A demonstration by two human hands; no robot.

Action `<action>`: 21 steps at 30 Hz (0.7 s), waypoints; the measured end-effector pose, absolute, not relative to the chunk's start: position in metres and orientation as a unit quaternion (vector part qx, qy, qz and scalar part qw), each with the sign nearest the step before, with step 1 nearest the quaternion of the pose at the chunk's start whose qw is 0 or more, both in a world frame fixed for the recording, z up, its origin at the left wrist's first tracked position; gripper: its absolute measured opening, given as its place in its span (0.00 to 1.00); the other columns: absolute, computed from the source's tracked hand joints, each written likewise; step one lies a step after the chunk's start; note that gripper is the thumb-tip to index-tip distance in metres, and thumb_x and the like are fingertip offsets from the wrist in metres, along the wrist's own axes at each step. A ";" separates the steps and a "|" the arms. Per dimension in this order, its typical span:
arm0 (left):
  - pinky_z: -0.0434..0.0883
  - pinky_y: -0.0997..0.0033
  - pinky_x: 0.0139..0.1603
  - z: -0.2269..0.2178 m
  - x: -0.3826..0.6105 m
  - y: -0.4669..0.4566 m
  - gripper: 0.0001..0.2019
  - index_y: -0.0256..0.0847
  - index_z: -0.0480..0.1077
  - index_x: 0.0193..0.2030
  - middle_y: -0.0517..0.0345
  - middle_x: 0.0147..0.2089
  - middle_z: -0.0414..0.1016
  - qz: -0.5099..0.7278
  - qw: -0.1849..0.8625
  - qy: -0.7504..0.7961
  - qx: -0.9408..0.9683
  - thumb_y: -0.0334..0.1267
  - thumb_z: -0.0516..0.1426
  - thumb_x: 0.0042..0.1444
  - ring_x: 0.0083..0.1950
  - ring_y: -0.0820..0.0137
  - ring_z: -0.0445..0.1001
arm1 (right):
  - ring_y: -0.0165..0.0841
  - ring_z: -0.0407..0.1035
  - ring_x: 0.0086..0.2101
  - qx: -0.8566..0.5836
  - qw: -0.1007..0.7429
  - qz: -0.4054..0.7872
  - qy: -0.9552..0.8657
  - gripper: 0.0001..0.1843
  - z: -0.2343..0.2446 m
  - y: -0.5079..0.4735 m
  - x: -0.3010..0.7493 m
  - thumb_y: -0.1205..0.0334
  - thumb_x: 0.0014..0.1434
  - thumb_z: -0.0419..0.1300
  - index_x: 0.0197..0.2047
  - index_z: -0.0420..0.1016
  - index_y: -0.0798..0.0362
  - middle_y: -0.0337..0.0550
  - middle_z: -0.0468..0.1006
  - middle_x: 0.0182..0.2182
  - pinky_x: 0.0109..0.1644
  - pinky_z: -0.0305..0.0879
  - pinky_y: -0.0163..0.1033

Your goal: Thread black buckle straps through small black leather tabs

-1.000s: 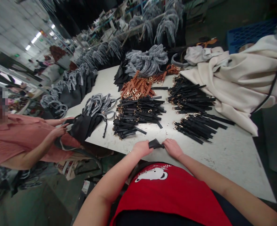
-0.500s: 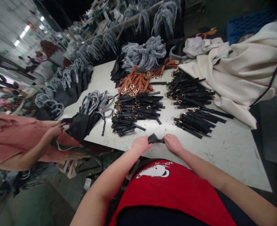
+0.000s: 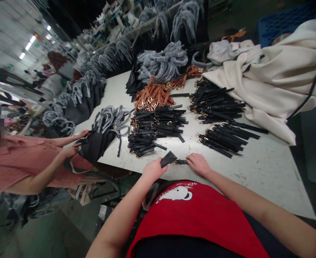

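My left hand (image 3: 152,170) is closed around a flat black leather piece (image 3: 169,159), its wider end pointing to the right. My right hand (image 3: 199,164) grips a short black buckle strap (image 3: 181,162) near the table's front edge; its metal buckle faces the leather piece, with a small gap between the two. Beyond my hands lie a pile of black buckle straps (image 3: 158,123) and, to the right, a fanned bundle of black straps (image 3: 222,139) with gold buckles.
Brown buckle straps (image 3: 158,93) and grey wrapped handles (image 3: 163,61) lie farther back on the white table (image 3: 267,172). Cream fabric (image 3: 276,79) drapes over the right side. At the left, a co-worker (image 3: 39,161) handles dark pieces (image 3: 96,143).
My left hand has drawn the leather piece left, apart from the buckle strap, and turned its end upward. My right hand has stayed nearly in place. The co-worker's hands have shifted.
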State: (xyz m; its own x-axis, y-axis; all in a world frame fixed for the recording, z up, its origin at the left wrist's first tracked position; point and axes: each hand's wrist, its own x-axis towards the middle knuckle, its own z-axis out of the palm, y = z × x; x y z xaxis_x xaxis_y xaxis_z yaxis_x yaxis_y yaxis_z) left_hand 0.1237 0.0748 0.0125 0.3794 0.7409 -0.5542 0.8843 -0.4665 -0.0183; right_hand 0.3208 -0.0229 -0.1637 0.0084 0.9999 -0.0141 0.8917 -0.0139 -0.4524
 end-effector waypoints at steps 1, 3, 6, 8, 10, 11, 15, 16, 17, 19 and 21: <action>0.69 0.68 0.40 0.014 0.118 0.070 0.21 0.43 0.65 0.48 0.50 0.42 0.76 -0.254 0.149 0.493 0.818 0.54 0.49 0.54 0.43 0.61 0.74 | 0.35 0.62 0.39 -0.691 0.159 0.169 -0.685 0.15 -0.161 -0.024 0.320 0.54 0.60 0.48 0.42 0.70 0.53 0.46 0.71 0.37 0.43 0.50 0.39; 0.69 0.67 0.39 0.015 0.112 0.060 0.21 0.43 0.65 0.48 0.51 0.42 0.76 -0.255 0.157 0.493 0.817 0.53 0.49 0.54 0.42 0.61 0.74 | 0.37 0.62 0.40 -0.696 0.143 0.171 -0.682 0.14 -0.157 -0.023 0.318 0.53 0.56 0.53 0.40 0.70 0.53 0.47 0.71 0.37 0.42 0.50 0.39; 0.68 0.68 0.39 0.017 0.110 0.052 0.20 0.44 0.65 0.48 0.50 0.41 0.76 -0.252 0.160 0.501 0.813 0.53 0.49 0.54 0.41 0.61 0.74 | 0.36 0.64 0.38 -0.724 0.106 0.212 -0.648 0.10 -0.153 -0.020 0.315 0.58 0.54 0.55 0.38 0.68 0.55 0.48 0.71 0.36 0.40 0.52 0.38; 0.68 0.68 0.39 0.019 0.110 0.049 0.20 0.44 0.65 0.48 0.51 0.41 0.76 -0.250 0.168 0.502 0.811 0.53 0.49 0.54 0.41 0.61 0.74 | 0.34 0.65 0.35 -0.742 0.103 0.268 -0.605 0.09 -0.152 -0.017 0.316 0.60 0.54 0.54 0.38 0.67 0.55 0.47 0.72 0.35 0.37 0.53 0.37; 0.68 0.69 0.39 0.021 0.109 0.047 0.19 0.45 0.65 0.48 0.52 0.41 0.76 -0.248 0.178 0.500 0.810 0.52 0.49 0.54 0.41 0.62 0.74 | 0.33 0.66 0.34 -0.754 0.128 0.336 -0.550 0.09 -0.150 -0.016 0.317 0.60 0.54 0.54 0.38 0.67 0.54 0.45 0.74 0.34 0.35 0.54 0.36; 0.68 0.69 0.39 0.023 0.109 0.045 0.19 0.46 0.65 0.49 0.52 0.41 0.76 -0.245 0.182 0.498 0.812 0.52 0.50 0.54 0.41 0.62 0.74 | 0.33 0.66 0.33 -0.756 0.150 0.373 -0.517 0.09 -0.147 -0.017 0.318 0.59 0.53 0.54 0.37 0.67 0.53 0.44 0.74 0.33 0.34 0.55 0.36; 0.68 0.68 0.40 0.028 0.109 0.039 0.21 0.47 0.63 0.52 0.52 0.42 0.76 -0.229 0.192 0.483 0.823 0.52 0.50 0.54 0.41 0.62 0.74 | 0.29 0.66 0.29 -0.701 0.279 0.543 -0.369 0.14 -0.131 -0.027 0.315 0.58 0.51 0.53 0.40 0.66 0.54 0.41 0.74 0.31 0.32 0.60 0.34; 0.68 0.68 0.40 0.030 0.109 0.038 0.22 0.47 0.63 0.53 0.52 0.42 0.76 -0.223 0.194 0.482 0.825 0.53 0.50 0.54 0.42 0.61 0.74 | 0.28 0.66 0.29 -0.673 0.311 0.577 -0.342 0.16 -0.127 -0.031 0.313 0.58 0.51 0.53 0.42 0.65 0.54 0.40 0.73 0.31 0.32 0.61 0.33; 0.68 0.68 0.40 0.032 0.109 0.038 0.22 0.47 0.63 0.53 0.52 0.42 0.76 -0.217 0.198 0.482 0.825 0.53 0.50 0.54 0.41 0.62 0.74 | 0.27 0.66 0.28 -0.651 0.338 0.599 -0.321 0.17 -0.122 -0.034 0.311 0.59 0.50 0.53 0.44 0.65 0.54 0.39 0.73 0.31 0.32 0.62 0.33; 0.68 0.69 0.39 0.038 0.109 0.037 0.22 0.46 0.64 0.52 0.53 0.42 0.76 -0.201 0.211 0.487 0.823 0.53 0.50 0.54 0.41 0.62 0.74 | 0.27 0.65 0.27 -0.637 0.371 0.603 -0.303 0.17 -0.115 -0.038 0.306 0.61 0.48 0.53 0.42 0.65 0.54 0.38 0.72 0.29 0.32 0.63 0.33; 0.67 0.70 0.38 0.044 0.109 0.037 0.22 0.46 0.65 0.52 0.54 0.42 0.76 -0.184 0.236 0.495 0.815 0.53 0.51 0.53 0.41 0.62 0.74 | 0.27 0.64 0.26 -0.655 0.391 0.567 -0.311 0.14 -0.108 -0.038 0.304 0.61 0.48 0.52 0.40 0.65 0.54 0.36 0.71 0.27 0.32 0.63 0.34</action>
State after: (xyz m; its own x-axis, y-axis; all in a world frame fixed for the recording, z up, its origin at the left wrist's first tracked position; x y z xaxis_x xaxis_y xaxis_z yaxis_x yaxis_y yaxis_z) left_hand 0.1089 0.0372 0.0443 0.4416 0.7214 -0.5334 0.8948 -0.3973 0.2035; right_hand 0.3035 -0.0383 -0.1076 0.1631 0.8510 -0.4992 -0.0364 -0.5005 -0.8650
